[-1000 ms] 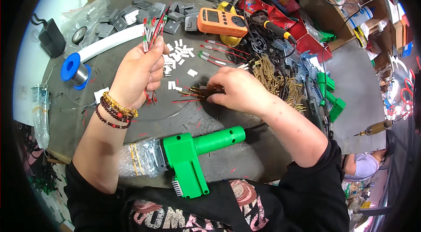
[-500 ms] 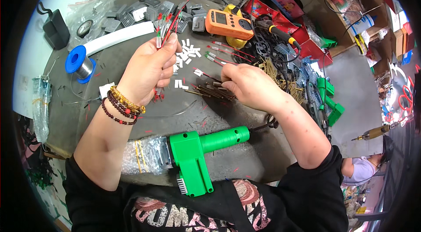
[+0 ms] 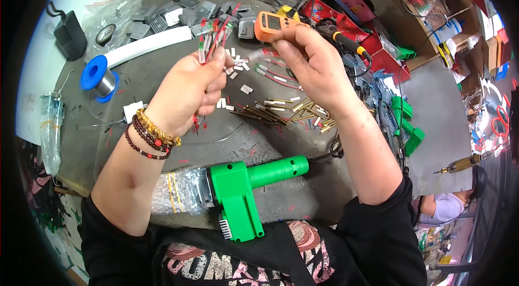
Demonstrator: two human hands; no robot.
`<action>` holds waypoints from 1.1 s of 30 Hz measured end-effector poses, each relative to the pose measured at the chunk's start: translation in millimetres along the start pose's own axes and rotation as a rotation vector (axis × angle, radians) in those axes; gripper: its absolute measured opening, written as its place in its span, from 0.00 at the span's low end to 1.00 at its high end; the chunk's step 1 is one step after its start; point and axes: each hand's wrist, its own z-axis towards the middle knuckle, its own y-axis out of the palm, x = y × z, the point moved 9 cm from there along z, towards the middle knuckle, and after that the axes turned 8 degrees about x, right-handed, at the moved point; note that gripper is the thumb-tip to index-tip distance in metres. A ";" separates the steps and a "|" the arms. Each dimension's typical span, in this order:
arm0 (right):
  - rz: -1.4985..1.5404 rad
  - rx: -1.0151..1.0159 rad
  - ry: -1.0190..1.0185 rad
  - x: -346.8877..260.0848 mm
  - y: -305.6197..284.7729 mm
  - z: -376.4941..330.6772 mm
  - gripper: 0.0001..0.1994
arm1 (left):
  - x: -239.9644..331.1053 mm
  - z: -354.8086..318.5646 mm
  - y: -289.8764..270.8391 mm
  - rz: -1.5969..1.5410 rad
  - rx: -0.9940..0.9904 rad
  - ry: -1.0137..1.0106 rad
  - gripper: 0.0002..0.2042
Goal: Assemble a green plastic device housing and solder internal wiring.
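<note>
My left hand (image 3: 192, 87) is raised above the grey workbench (image 3: 162, 70) and grips a bundle of short red and green wires (image 3: 214, 36) that stick up out of the fist. My right hand (image 3: 309, 64) is lifted beside it with thumb and fingers pinched; something thin seems to be between them, but I cannot make it out. Below the hands lies a pile of thin brass-coloured rods (image 3: 281, 111) and small white sleeve pieces (image 3: 235, 64).
A green heat-gun-like tool (image 3: 243, 188) lies at the near edge, next to a clear bag (image 3: 178, 194). An orange multimeter (image 3: 273, 22), a blue solder spool (image 3: 97, 78), a white tube (image 3: 146, 45), grey metal parts (image 3: 178, 13) and a black adapter (image 3: 70, 34) lie further back.
My right hand has lifted off the pile of rods up to the level of the wire bundle. The left hand has stayed raised with the wires.
</note>
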 end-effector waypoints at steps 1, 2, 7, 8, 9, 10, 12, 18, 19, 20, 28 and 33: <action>-0.072 -0.082 0.087 13.3 1.1 -5.4 0.07 | 3.8 -0.3 -0.7 0.000 0.001 0.002 0.15; -0.193 -0.218 -0.020 23.6 19.3 -18.1 0.08 | 7.0 0.8 -3.0 -0.050 0.010 -0.009 0.15; -0.373 -0.483 0.038 42.7 61.0 -55.2 0.08 | 7.1 -1.0 0.2 -0.090 -0.085 -0.063 0.15; -0.370 -0.478 0.029 41.8 62.4 -57.6 0.08 | 5.1 -2.7 2.5 -0.075 -0.098 -0.066 0.14; -0.369 -0.480 0.018 42.2 63.4 -59.5 0.07 | 3.9 -3.1 5.5 -0.052 -0.134 -0.075 0.15; -0.368 -0.482 0.008 41.6 63.4 -60.1 0.07 | 4.8 -3.8 9.9 -0.050 -0.169 -0.069 0.15; -0.345 -0.464 0.008 37.6 60.7 -57.7 0.06 | 4.4 -4.6 14.4 -0.050 -0.239 -0.057 0.17; -0.051 -0.300 0.350 46.4 23.4 -43.2 0.07 | 4.2 -15.0 20.6 -0.062 -0.314 -0.152 0.20; 0.096 -0.146 0.379 55.2 11.0 -37.3 0.04 | 2.5 -16.8 23.4 -0.046 -0.344 -0.170 0.20; 0.189 -0.033 0.362 51.3 -3.0 -29.9 0.04 | 2.5 -17.5 24.4 -0.045 -0.343 -0.170 0.20; 0.324 -0.045 0.207 -37.2 -2.4 2.8 0.10 | -8.4 -17.9 29.7 0.085 -0.411 -0.181 0.20; 0.386 -0.064 0.295 -23.3 0.5 -2.2 0.06 | -4.2 -23.9 34.9 -0.006 -0.477 -0.133 0.27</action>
